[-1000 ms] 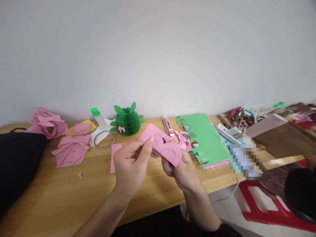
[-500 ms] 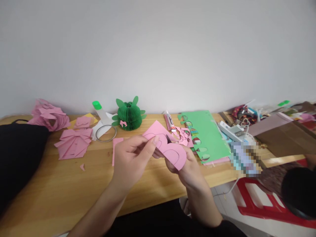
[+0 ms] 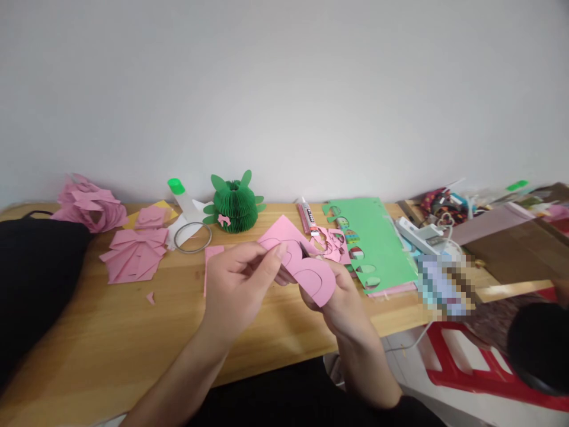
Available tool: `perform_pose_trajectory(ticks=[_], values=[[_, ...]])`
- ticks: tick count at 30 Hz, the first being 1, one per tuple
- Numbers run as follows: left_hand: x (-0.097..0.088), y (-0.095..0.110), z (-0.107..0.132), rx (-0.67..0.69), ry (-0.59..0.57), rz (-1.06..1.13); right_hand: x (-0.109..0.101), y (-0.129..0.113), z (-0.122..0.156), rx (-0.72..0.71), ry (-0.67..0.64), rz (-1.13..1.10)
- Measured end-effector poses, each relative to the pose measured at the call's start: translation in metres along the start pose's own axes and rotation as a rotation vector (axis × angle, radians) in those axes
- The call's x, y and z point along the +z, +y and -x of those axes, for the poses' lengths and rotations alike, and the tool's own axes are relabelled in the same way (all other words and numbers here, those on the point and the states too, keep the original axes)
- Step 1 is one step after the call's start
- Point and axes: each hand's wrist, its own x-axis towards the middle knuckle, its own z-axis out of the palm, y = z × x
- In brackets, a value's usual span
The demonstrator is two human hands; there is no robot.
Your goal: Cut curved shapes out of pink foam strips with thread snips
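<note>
Above the table, my left hand (image 3: 237, 281) pinches a pink paper (image 3: 313, 281) between thumb and fingers. Curved outlines are drawn on the paper, and its right edge is cut round. A dark blade of scissors (image 3: 304, 250) pokes up through a notch at the paper's upper edge. My right hand (image 3: 349, 302) is closed beneath the paper around the scissors, whose handles are hidden. Behind my hands stands a green honeycomb paper figure (image 3: 235, 207) with leaf-shaped pieces and a small pink bow.
Pink folded paper (image 3: 136, 255), a metal ring (image 3: 192, 237) and a glue stick (image 3: 178, 191) lie to the left. Toward the right are a glue tube (image 3: 308, 216), a cut green sheet (image 3: 384, 249), a power strip (image 3: 420, 234) and a red stool (image 3: 484, 373). A dark bag (image 3: 40, 279) covers the left edge.
The view shifts slightly, so the table things sit a little further right. Both hands hold nearly the same pose, and the blade stays in the notch.
</note>
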Motion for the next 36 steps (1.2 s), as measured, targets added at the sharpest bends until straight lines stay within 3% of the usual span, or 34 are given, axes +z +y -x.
perform_pose_trajectory(ticks=[6, 21, 36], values=[[-0.0005, 0.0019, -0.0015, 0.002, 0.018, -0.007, -0.0008, 0.001, 0.0014, 0.001, 0.012, 0.038], [-0.005, 0.0036, -0.0029, 0.013, -0.064, 0.047, -0.003, 0.0013, 0.0023, 0.013, -0.021, 0.044], [-0.0052, 0.0022, -0.0049, 0.117, -0.048, -0.096, -0.0025, 0.0014, 0.0001, 0.019, -0.047, -0.001]])
